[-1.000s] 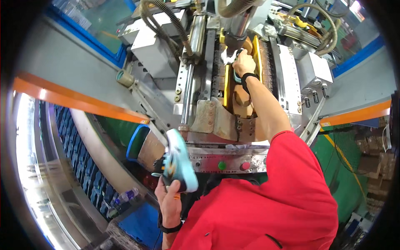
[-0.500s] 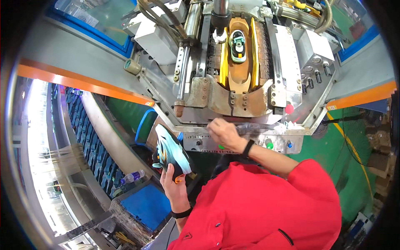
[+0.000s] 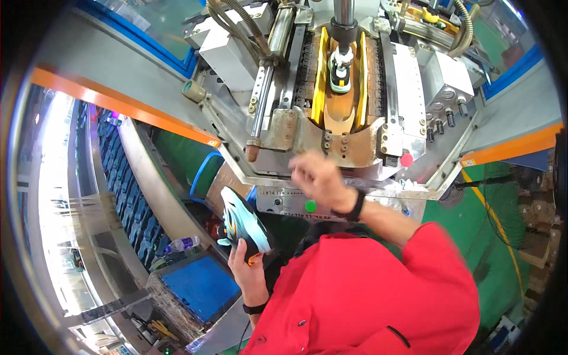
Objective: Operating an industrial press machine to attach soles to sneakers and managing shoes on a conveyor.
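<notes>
My left hand grips a shoe low by my chest, toe up-left, while my right hand, blurred, loosely curled & empty, hovers nearer the press w/ another shoe straight ahead

Green floor, orange rail, bright glare at left

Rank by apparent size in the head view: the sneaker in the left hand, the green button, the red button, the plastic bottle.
1. sneaker
2. plastic bottle
3. red button and green button: look alike, unranked.
</notes>
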### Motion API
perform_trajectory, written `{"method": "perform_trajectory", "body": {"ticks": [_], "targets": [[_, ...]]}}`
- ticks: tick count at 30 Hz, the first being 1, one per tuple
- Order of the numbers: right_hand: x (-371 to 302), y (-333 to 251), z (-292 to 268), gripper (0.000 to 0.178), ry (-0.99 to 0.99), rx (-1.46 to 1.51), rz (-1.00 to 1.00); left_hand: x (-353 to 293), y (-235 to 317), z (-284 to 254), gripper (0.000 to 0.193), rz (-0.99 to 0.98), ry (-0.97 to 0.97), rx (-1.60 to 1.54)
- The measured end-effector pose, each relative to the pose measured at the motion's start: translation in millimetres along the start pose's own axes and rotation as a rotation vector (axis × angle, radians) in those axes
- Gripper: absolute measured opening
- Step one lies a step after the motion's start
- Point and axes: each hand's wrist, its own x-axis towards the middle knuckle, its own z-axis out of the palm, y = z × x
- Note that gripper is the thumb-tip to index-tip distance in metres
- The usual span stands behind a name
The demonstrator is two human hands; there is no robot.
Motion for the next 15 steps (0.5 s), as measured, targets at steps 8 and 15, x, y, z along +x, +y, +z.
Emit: {"method": "perform_trajectory", "body": {"ticks": [8,15], "targets": [[304,-43,-190,0.049,0.541,0.009,-0.182,5,-11,-10,0.028,-0.010,-0.042,-0.044],[344,15,-191,0.039,0.584,-0.041,-0.310,-12,-24,-11,0.026,0.018,0.006,-0.082]]}}
